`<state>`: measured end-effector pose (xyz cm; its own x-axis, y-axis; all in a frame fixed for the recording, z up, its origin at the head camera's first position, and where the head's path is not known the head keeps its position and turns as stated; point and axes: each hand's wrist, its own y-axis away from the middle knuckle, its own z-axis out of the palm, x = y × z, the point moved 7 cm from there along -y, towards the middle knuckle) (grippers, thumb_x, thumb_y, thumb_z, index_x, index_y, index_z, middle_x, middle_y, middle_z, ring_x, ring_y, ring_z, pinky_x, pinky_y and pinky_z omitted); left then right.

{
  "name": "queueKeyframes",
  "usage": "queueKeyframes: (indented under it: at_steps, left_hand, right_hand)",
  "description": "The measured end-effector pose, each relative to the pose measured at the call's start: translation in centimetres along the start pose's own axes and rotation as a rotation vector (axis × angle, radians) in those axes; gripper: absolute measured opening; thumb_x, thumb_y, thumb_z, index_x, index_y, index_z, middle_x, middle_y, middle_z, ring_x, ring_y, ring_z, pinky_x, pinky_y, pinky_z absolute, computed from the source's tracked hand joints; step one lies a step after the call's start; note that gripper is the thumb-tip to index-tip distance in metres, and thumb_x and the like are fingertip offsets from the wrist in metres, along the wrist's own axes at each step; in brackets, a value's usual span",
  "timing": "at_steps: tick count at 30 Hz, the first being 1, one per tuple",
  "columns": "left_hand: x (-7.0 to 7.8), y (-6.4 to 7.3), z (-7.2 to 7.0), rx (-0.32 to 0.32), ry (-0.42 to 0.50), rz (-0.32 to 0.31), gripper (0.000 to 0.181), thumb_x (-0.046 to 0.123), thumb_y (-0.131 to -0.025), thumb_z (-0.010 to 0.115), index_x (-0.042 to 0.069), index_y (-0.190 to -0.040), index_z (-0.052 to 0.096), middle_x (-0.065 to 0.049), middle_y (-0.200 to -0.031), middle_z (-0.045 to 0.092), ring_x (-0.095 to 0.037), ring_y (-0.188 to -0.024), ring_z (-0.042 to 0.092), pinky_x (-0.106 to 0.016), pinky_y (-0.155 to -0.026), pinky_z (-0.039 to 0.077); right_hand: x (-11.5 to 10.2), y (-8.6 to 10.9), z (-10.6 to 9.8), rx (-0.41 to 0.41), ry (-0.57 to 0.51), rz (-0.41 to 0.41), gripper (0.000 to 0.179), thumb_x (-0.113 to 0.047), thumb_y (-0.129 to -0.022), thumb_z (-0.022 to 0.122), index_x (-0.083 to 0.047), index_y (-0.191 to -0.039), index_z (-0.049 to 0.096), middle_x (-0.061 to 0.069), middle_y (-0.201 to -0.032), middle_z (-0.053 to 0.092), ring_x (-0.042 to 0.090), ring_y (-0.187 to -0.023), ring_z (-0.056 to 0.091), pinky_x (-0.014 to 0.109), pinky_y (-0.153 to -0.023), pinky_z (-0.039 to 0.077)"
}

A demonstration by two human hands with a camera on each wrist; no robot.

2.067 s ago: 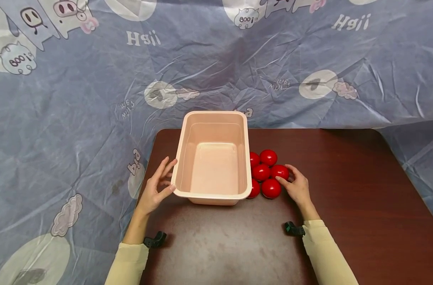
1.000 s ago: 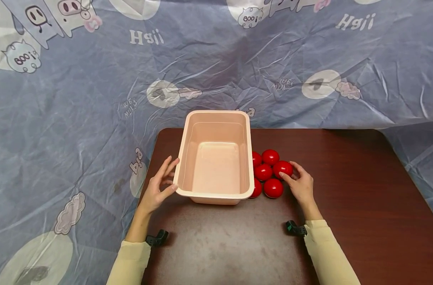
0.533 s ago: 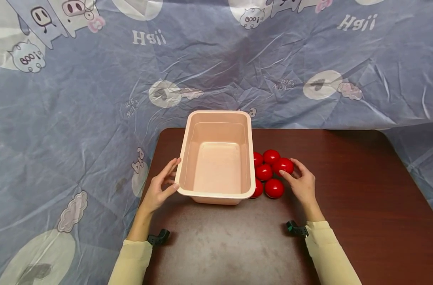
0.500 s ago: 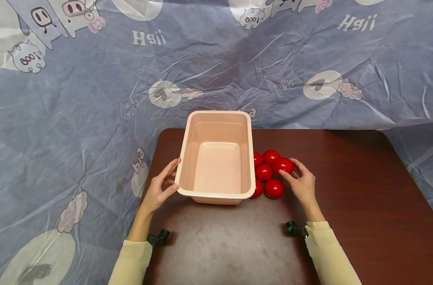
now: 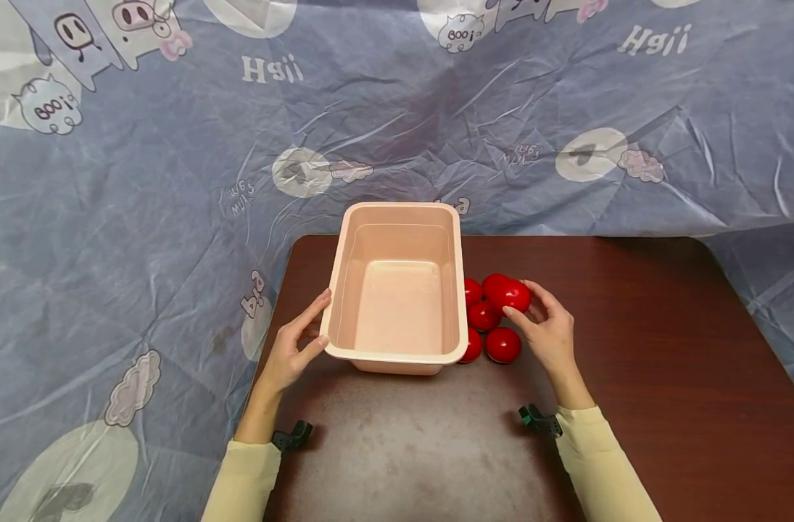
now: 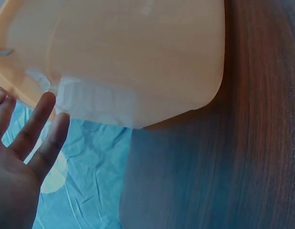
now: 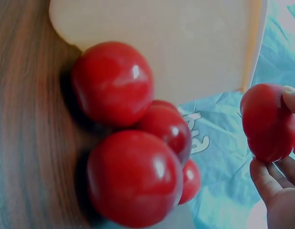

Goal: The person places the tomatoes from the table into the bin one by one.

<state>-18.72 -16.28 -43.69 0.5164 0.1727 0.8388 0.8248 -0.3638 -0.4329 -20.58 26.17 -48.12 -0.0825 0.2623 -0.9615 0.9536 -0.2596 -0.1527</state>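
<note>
My right hand (image 5: 550,335) grips a red tomato (image 5: 514,296) between thumb and fingers, raised above the other tomatoes. In the right wrist view this held tomato (image 7: 264,121) is well apart from the ones on the table. Several more tomatoes, such as the nearest one (image 5: 503,345), lie clustered against the right side of a beige plastic tub (image 5: 336,290); the tub partly hides two of them. Nothing lies inside the tub. At the tub's left rim rests my left hand (image 5: 291,351), its fingers extended and its thumb tip at the edge, as the left wrist view also shows.
Everything stands on a dark brown wooden table (image 5: 631,348). Behind it and along the left hangs a blue cloth (image 5: 397,109) with cartoon prints. A black strap device is worn on each wrist.
My right hand has gripped one tomato from the cluster's right edge, lifted it, and now brings it left toward the tub. The left hand stays at the rim.
</note>
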Motion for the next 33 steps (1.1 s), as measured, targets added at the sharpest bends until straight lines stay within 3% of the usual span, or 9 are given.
queueKeyframes:
  at_steps: [3, 7, 10, 15, 19, 25, 26, 33]
  left_hand:
    - [0.3, 0.0, 0.0, 0.004, -0.046, 0.021, 0.059, -0.01, -0.081, 0.059, -0.013, -0.138, 0.045, -0.032, -0.149, 0.037, -0.043, -0.132, 0.046, -0.02, -0.082, 0.053]
    - [0.4, 0.1, 0.0, 0.001, -0.076, 0.007, 0.057, -0.009, -0.081, 0.061, -0.012, -0.137, 0.047, -0.032, -0.15, 0.035, -0.047, -0.135, 0.039, -0.018, -0.085, 0.052]
    - [0.2, 0.1, -0.1, -0.004, -0.086, -0.004, 0.057, -0.009, -0.081, 0.061, -0.012, -0.137, 0.047, -0.032, -0.15, 0.035, -0.045, -0.134, 0.042, -0.017, -0.08, 0.052]
    - [-2.0, 0.5, -0.1, 0.001, -0.088, 0.003, 0.06, -0.007, -0.081, 0.062, -0.006, -0.14, 0.047, -0.026, -0.152, 0.036, -0.034, -0.136, 0.044, -0.017, -0.077, 0.053]
    - [-3.5, 0.8, -0.3, 0.006, -0.079, 0.005, 0.062, -0.003, -0.083, 0.063, 0.002, -0.143, 0.047, -0.016, -0.155, 0.036, -0.024, -0.138, 0.043, -0.017, -0.077, 0.053]
    - [-3.8, 1.1, -0.3, 0.011, -0.063, 0.002, 0.061, 0.004, -0.085, 0.062, 0.006, -0.144, 0.047, -0.012, -0.156, 0.036, -0.017, -0.138, 0.044, -0.02, -0.079, 0.054]
    - [-3.4, 1.0, -0.3, 0.009, -0.066, -0.006, 0.06, 0.003, -0.085, 0.062, 0.003, -0.144, 0.047, -0.014, -0.156, 0.036, -0.02, -0.138, 0.044, -0.022, -0.08, 0.054]
    - [-4.0, 0.9, -0.3, 0.007, -0.053, -0.013, 0.062, 0.002, -0.086, 0.061, 0.007, -0.145, 0.045, -0.009, -0.157, 0.034, -0.02, -0.138, 0.043, -0.022, -0.085, 0.054]
  right_hand:
    - [-0.1, 0.0, 0.2, 0.0, 0.012, -0.038, 0.061, -0.011, -0.079, 0.079, -0.015, -0.136, 0.057, 0.007, -0.135, 0.058, -0.001, -0.107, 0.062, 0.015, -0.089, 0.049]
    - [-0.6, 0.0, 0.6, -0.008, 0.019, -0.088, 0.06, -0.01, -0.078, 0.079, -0.013, -0.134, 0.058, 0.007, -0.133, 0.06, 0.003, -0.107, 0.064, 0.017, -0.089, 0.049]
    - [-1.1, 0.2, 1.0, -0.017, 0.036, -0.088, 0.06, -0.007, -0.078, 0.079, -0.011, -0.134, 0.058, 0.008, -0.132, 0.06, 0.007, -0.108, 0.065, 0.018, -0.091, 0.049]
    - [-3.0, 0.8, 1.4, -0.02, 0.047, -0.115, 0.059, -0.002, -0.078, 0.078, -0.002, -0.133, 0.057, 0.015, -0.13, 0.06, 0.008, -0.106, 0.065, 0.019, -0.092, 0.048]
    - [-4.2, 1.2, 1.6, -0.016, 0.029, -0.14, 0.058, 0.0, -0.078, 0.077, 0.001, -0.132, 0.057, 0.019, -0.129, 0.06, 0.001, -0.102, 0.064, 0.017, -0.091, 0.049]
    - [-5.5, 1.3, 2.2, -0.038, -0.059, -0.174, 0.059, 0.003, -0.077, 0.077, 0.002, -0.132, 0.057, 0.021, -0.131, 0.059, -0.001, -0.1, 0.064, 0.014, -0.09, 0.049]
    - [-5.8, 1.4, 2.3, -0.044, -0.071, -0.188, 0.059, 0.004, -0.077, 0.077, 0.003, -0.132, 0.057, 0.021, -0.131, 0.058, -0.001, -0.1, 0.064, 0.014, -0.09, 0.049]
    - [-8.1, 1.8, 3.1, -0.061, -0.105, -0.266, 0.059, 0.008, -0.075, 0.076, 0.007, -0.13, 0.056, 0.027, -0.131, 0.057, 0.0, -0.101, 0.065, 0.015, -0.09, 0.05]
